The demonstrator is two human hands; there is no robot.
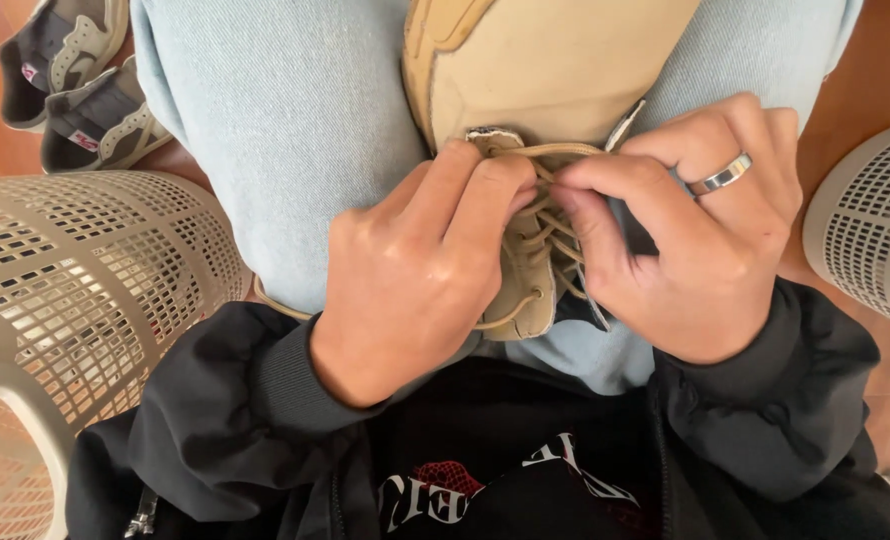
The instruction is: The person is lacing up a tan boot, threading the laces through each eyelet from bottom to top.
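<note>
Lacing a tan shoe [525,70] on the lap.
At centre, left hand [415,275] and right hand [695,230] each pinch the lace [550,150]; likely next, a snug pull. Basket [85,270] at nine o'clock.

Shoe [525,80] on lap, between baskets [75,290]

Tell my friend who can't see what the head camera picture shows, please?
Two hands, the left hand and right hand, pinch the tan laces of a tan shoe resting on a lap in light jeans. A plastic basket sits on the left.
</note>
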